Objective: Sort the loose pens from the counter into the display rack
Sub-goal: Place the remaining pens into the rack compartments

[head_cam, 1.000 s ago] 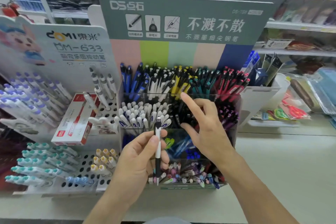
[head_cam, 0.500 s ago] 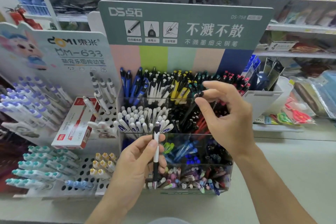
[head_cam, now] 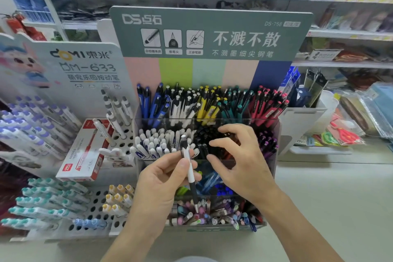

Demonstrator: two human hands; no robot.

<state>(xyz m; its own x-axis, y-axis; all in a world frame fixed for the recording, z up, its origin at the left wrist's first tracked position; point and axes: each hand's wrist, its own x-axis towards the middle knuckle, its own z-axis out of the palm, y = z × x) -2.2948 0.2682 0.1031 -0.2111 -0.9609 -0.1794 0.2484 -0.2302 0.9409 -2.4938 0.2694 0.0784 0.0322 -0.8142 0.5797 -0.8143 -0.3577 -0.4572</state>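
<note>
In my left hand (head_cam: 163, 185) a smooth plastic white-and-black click pen (head_cam: 188, 168), glossy. Behind my right hand (head_cam: 240, 166), the clear glossy acrylic tiered rack (head_cam: 274, 134). Left of both hands, a matt white perforated plastic stand (head_cam: 100, 198) and a glossy red-and-white cardboard box (head_cam: 85, 155).

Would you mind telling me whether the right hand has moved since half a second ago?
Yes. The right hand has dropped from the teal and red pens in the rack's back row to the black pens in the middle row.
</note>
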